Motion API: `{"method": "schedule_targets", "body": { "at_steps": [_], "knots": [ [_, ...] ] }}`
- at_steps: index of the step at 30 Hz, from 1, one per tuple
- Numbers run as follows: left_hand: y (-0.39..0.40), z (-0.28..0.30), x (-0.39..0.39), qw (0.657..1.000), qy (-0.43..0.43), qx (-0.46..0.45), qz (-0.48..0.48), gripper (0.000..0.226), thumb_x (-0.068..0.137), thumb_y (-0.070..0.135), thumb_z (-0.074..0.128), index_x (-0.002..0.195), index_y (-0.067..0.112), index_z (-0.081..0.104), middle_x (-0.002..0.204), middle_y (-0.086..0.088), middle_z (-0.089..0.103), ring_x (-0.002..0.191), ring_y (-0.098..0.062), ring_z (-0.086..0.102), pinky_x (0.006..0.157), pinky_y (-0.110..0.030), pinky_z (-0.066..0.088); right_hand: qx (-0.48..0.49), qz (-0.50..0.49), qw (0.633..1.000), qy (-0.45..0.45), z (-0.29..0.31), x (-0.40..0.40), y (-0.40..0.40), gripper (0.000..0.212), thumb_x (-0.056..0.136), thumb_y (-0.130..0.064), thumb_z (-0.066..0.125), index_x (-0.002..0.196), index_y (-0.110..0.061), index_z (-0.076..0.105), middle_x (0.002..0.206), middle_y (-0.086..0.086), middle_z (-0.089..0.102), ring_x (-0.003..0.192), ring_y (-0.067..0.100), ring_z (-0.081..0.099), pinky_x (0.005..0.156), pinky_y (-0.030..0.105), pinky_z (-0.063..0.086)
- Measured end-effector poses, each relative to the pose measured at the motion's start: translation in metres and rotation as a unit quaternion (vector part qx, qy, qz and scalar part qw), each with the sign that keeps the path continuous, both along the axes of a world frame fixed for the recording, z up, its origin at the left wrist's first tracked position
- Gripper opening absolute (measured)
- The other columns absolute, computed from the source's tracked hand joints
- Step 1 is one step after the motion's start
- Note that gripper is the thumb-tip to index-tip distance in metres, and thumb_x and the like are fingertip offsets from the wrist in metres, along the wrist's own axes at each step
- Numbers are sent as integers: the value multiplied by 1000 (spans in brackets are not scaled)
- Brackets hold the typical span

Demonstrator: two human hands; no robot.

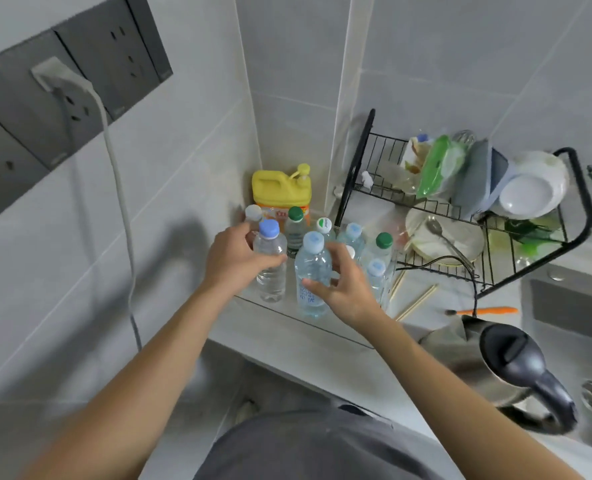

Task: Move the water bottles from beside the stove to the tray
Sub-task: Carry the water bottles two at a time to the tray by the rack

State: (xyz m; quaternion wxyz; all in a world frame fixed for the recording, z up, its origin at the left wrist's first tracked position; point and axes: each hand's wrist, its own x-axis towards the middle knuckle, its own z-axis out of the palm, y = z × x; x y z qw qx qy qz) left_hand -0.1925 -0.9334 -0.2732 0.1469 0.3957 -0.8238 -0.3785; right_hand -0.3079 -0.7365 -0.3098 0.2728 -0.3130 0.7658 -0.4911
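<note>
Several clear plastic water bottles stand bunched in the counter's corner. My left hand (234, 258) grips a bottle with a blue cap (270, 265) at the front left. My right hand (339, 282) curls its fingers round a pale blue bottle (312, 271) beside it, thumb at the label. Behind stand a white-capped bottle (253, 214), a green-capped bottle (294, 230) and several more, one with a green cap (381, 247). No tray or stove is in view.
A yellow detergent jug (280, 188) stands in the corner behind the bottles. A black dish rack (461, 216) with plates and a spoon fills the right. Chopsticks (416, 303), an orange-handled tool (485, 310), a grey kettle (509, 368) and a sink (578, 327) lie right. A cord (121, 202) hangs from the wall sockets.
</note>
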Motion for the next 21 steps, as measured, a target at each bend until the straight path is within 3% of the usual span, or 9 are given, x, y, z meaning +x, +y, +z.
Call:
{"method": "schedule_targets", "body": {
  "at_steps": [6,9,11,15,21],
  "knots": [
    [-10,-25,2,996,-55,17,-75,45,63,35,97,71,32,53,64,15,50,59,-1,47,54,-26,32,58,-51,997,27,-33,18,-6,57,77,-49,80,121,-35,47,113,-9,67,105,22,66,93,55,55],
    [-13,-37,-2,992,-71,25,-105,43,61,36,96,72,32,54,63,14,50,59,-4,47,55,-28,32,99,-64,992,50,-41,27,-10,55,85,-36,82,125,-28,45,114,-8,62,103,24,59,89,44,50],
    [-15,-46,-4,988,-83,20,-128,37,60,38,94,79,32,63,65,15,54,61,-6,50,56,-27,33,120,-60,989,66,-49,30,-10,54,88,-33,81,125,-25,43,115,-5,58,102,26,54,85,40,45],
    [-16,-57,0,982,-82,10,-167,49,60,29,93,105,32,74,86,17,70,82,-11,65,69,-24,47,144,-58,985,70,-58,34,-3,55,88,-30,82,126,-24,42,121,-3,57,111,27,54,95,47,50],
    [-13,-65,3,973,-98,12,-208,51,67,25,94,113,29,73,98,14,69,93,-14,65,80,-29,52,167,-47,980,98,-57,31,7,53,91,-31,79,134,-24,48,129,-1,62,118,23,58,95,38,46]
  ]
}}
